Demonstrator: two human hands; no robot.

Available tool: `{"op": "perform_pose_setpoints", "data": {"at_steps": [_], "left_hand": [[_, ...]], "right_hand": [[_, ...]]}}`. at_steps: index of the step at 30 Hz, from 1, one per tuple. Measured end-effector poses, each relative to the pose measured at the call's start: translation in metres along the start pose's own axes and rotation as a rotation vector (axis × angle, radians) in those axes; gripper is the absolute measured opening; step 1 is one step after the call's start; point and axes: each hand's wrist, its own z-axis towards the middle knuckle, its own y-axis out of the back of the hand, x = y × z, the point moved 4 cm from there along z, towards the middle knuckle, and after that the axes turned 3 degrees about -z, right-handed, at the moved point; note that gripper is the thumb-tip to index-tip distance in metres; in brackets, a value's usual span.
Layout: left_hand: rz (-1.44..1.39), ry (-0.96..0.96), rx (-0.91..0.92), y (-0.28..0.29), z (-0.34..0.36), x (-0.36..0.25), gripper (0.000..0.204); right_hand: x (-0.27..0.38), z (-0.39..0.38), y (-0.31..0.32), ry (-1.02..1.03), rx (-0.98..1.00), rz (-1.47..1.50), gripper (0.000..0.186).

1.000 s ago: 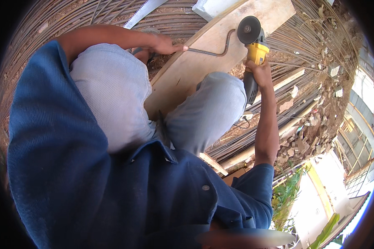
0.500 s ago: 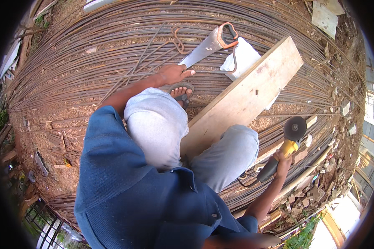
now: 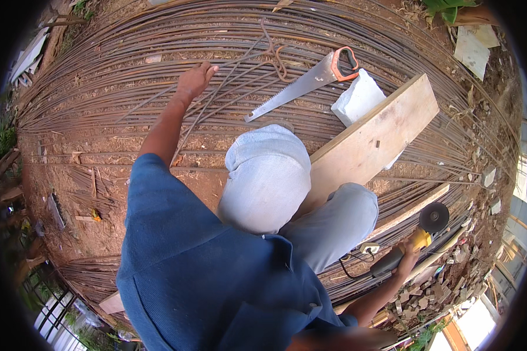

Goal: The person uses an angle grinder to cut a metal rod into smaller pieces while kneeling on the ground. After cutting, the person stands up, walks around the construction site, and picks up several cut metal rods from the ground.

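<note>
My left hand (image 3: pixel 198 79) is closed on a thin rusty steel rod with a bent end (image 3: pixel 267 38), over the spread of reinforcing bars at the upper left. Crossed bent rods (image 3: pixel 219 88) lie just right of that hand. Farther right lies a handsaw (image 3: pixel 301 85) with an orange and black handle, its toothed blade pointing down to the left. At the lower right my right hand (image 3: pixel 405 257) grips a yellow and black angle grinder (image 3: pixel 418 238) by its body, its dark disc (image 3: pixel 434 218) facing up. Whether the disc turns, I cannot tell.
A wide wooden plank (image 3: pixel 375 137) slants up between my knees, its far part by a white block (image 3: pixel 358 96). A power cord connector (image 3: pixel 369 248) lies near the grinder. Broken rubble (image 3: pixel 433 292) covers the lower right; pale boards (image 3: pixel 473 50) lie at the far right.
My left hand has moved left and away from me, carrying the bent rod from beside the saw. The view has shifted; my right hand still holds the grinder.
</note>
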Motion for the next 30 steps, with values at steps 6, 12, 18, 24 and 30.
{"op": "perform_pose_setpoints", "data": {"at_steps": [6, 12, 18, 24, 30], "left_hand": [[-0.095, 0.317, 0.098, -0.012, 0.020, 0.066, 0.057], [0.028, 0.619, 0.095, -0.135, -0.066, 0.002, 0.037], [0.133, 0.418, 0.093, -0.145, -0.058, 0.017, 0.037], [-0.251, 0.400, -0.218, -0.050, -0.061, 0.017, 0.035], [-0.479, 0.090, -0.589, 0.163, -0.027, -0.018, 0.063]], "right_hand": [[0.001, 0.005, 0.006, 0.056, -0.065, -0.059, 0.049], [-0.001, 0.004, 0.003, -0.063, 0.024, -0.042, 0.031], [0.010, -0.011, 0.004, -0.078, -0.041, -0.053, 0.031], [-0.010, -0.006, 0.020, -0.101, -0.022, -0.152, 0.050], [-0.012, -0.014, 0.017, 0.022, -0.021, 0.026, 0.039]]}}
